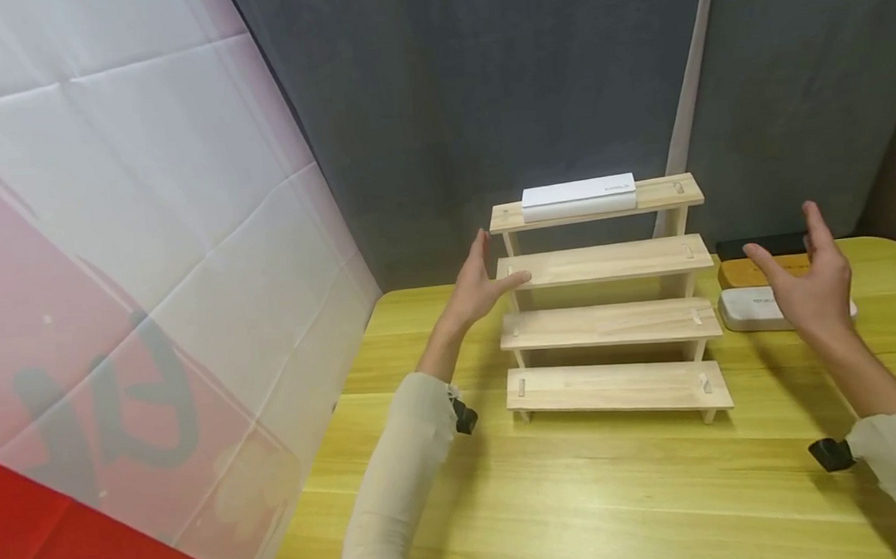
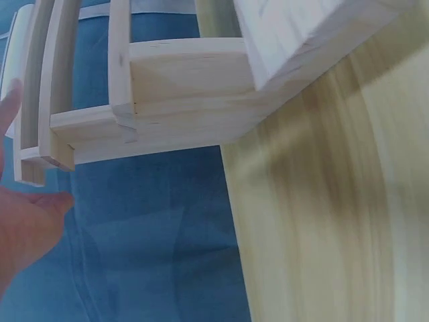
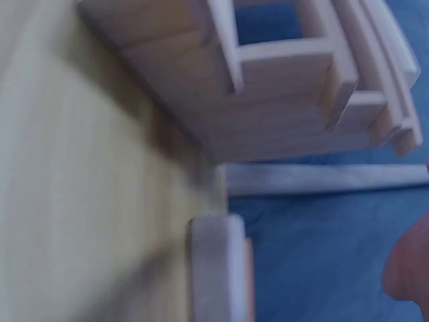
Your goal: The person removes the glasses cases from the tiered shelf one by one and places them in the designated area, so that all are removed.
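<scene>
Yellow wooden surface (image 1: 577,482) against dark grey backdrop; four-tier wooden step rack (image 1: 607,322) centred on it. White flat case (image 1: 578,195) lying on rack's top tier. Left hand (image 1: 478,286) at rack's left end, beside second tier, fingers (image 1: 514,280) straight and spread, gripping nothing. Right hand (image 1: 809,285) raised off rack's right end, fingers relaxed and apart, empty, above second white case (image 1: 742,308) lying on surface. Orange case (image 1: 741,273) and black case (image 1: 762,244) behind that one.

Upright four-tier wooden rack (image 1: 611,322) on table
</scene>
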`<state>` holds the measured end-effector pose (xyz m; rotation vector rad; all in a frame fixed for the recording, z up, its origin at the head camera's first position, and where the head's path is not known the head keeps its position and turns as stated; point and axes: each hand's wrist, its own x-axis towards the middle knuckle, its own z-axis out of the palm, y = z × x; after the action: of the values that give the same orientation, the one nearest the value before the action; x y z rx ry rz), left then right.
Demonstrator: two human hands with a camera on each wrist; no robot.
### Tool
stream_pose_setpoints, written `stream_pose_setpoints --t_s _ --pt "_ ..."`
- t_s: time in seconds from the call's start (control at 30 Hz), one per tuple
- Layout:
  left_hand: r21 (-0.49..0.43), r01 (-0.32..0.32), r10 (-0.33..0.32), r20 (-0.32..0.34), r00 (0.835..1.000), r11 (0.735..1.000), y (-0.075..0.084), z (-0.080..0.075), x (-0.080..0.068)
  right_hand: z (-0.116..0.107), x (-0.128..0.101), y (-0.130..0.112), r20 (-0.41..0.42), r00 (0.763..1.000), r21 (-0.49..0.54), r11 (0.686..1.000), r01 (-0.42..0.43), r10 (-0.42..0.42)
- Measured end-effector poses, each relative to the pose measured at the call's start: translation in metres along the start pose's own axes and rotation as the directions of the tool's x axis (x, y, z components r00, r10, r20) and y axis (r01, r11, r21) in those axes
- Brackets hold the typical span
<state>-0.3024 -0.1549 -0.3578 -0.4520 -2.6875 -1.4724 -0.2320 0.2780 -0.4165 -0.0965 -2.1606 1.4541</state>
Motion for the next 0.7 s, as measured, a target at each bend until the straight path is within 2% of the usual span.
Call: stream_pose_setpoints --t_s 0.17,0.37,0.57,0.7 --pt "-0.05 0.006 -0.009 -0.045 0.999 0.999 0.007 -0.002 0.007 0.015 0.008 -0.024 0.057 0.995 0.019 0.996 0.085 -0.086" --pt "-0.073 0.017 -0.021 -0.062 0.998 0.997 0.01 -0.002 0.017 0.034 0.016 -0.05 0.174 0.975 0.036 0.99 0.136 -0.14" --pt "-0.051 0.003 -0.006 -0.067 0.998 0.999 0.012 0.0 0.025 0.048 0.021 -0.065 0.258 0.95 0.046 0.984 0.17 -0.176" --pt "-0.015 -0.003 0.002 -0.07 0.998 1.0 0.015 0.002 0.028 0.053 0.025 -0.072 0.276 0.945 0.026 0.984 0.174 -0.174"
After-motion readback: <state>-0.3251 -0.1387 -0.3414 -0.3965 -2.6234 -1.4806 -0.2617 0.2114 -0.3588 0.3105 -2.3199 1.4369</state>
